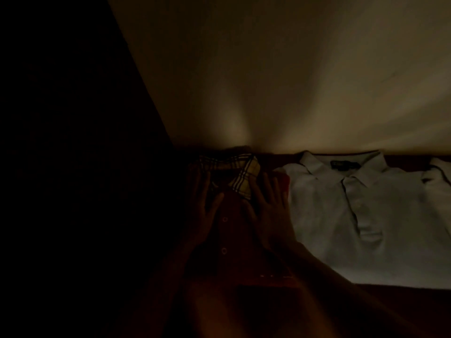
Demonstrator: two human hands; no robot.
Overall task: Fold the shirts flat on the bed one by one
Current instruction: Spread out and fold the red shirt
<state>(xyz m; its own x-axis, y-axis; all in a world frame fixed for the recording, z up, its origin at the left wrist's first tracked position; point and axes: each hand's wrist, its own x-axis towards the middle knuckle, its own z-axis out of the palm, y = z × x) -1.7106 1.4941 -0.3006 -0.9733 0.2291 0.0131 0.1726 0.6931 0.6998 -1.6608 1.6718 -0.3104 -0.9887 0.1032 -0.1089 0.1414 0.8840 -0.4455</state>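
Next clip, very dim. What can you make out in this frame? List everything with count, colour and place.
red shirt: one, dark red with a checked collar lining, buttoned front up, centre, under both hands
polo shirt: one, white, lying flat to the right of the red shirt
second garment: one, white, cut off at the right edge, kind unclear
bed cover: one, dark red, beneath the shirts
wall: cream, behind the bed
left hand: flat on the red shirt
right hand: flat beside the collar

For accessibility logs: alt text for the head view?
The left hand and right hand press flat on a dark red shirt with a plaid collar, on a dim bed. A white polo shirt lies to its right, near a pale wall.
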